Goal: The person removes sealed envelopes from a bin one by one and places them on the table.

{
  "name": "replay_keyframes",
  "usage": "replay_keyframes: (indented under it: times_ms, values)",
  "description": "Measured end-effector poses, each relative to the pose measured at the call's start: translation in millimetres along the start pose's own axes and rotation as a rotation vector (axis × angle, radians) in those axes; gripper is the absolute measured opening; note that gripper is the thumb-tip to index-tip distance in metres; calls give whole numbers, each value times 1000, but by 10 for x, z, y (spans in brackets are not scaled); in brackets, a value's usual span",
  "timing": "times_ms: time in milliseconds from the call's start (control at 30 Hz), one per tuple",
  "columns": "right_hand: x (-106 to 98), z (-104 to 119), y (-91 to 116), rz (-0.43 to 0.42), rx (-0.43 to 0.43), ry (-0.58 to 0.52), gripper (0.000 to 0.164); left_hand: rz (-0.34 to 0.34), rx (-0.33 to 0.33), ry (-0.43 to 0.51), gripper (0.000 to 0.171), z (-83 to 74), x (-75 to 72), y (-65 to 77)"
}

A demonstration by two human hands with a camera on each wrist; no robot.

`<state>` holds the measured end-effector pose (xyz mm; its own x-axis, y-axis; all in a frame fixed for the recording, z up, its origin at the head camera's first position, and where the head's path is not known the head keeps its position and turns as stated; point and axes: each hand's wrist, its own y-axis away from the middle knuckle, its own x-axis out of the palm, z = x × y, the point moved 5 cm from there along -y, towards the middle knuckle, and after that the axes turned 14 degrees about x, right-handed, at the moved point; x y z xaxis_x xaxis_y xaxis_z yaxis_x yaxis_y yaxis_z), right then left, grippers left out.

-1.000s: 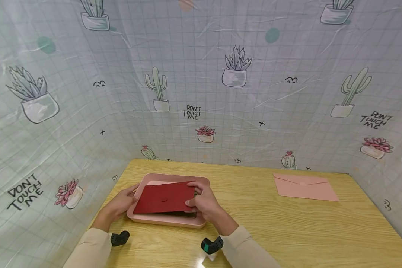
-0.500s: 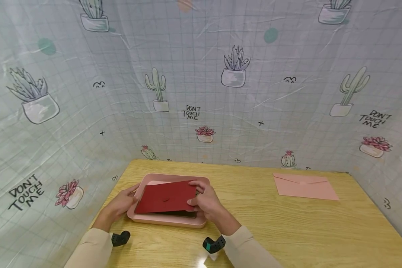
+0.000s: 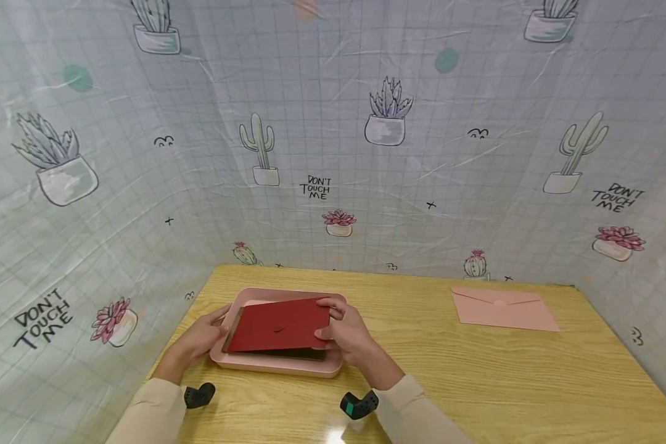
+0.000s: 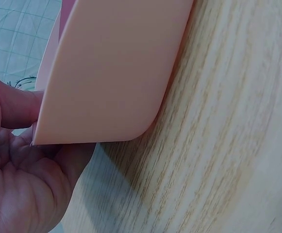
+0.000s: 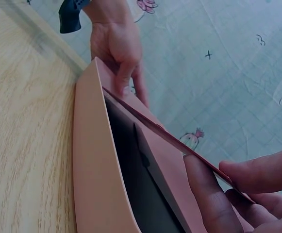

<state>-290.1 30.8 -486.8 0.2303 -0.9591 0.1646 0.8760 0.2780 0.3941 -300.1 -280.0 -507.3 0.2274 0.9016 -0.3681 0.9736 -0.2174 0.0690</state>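
Note:
A red envelope [image 3: 283, 324] lies tilted over the pink tray [image 3: 277, 368], its right side raised. My right hand [image 3: 348, 333] pinches that raised side between thumb and fingers; the right wrist view shows the fingers [image 5: 206, 194] under the edge. Beneath it in the tray is a dark, flat envelope-like piece [image 3: 305, 354], mostly covered. In the right wrist view, a dark flap-like surface [image 5: 150, 204] shows inside. My left hand [image 3: 200, 339] grips the tray's left end, with the thumb [image 4: 22, 107] over the rim and the fingers outside.
A pink envelope [image 3: 502, 311] lies flat on the wooden table [image 3: 455, 382] at the right, near the back edge. A cactus-print sheet [image 3: 333, 154] hangs behind the table and along its sides.
The red envelope has slid slightly right with my right hand, baring a brown strip at its left. My left hand stays on the tray.

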Motion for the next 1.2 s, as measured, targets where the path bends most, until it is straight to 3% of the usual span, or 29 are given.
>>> replay_keyframes:
  times_ms: [1200]
  values:
    - [-337, 117, 61, 26, 0, -27, 64, 18, -12, -17, 68, 23, -15, -17]
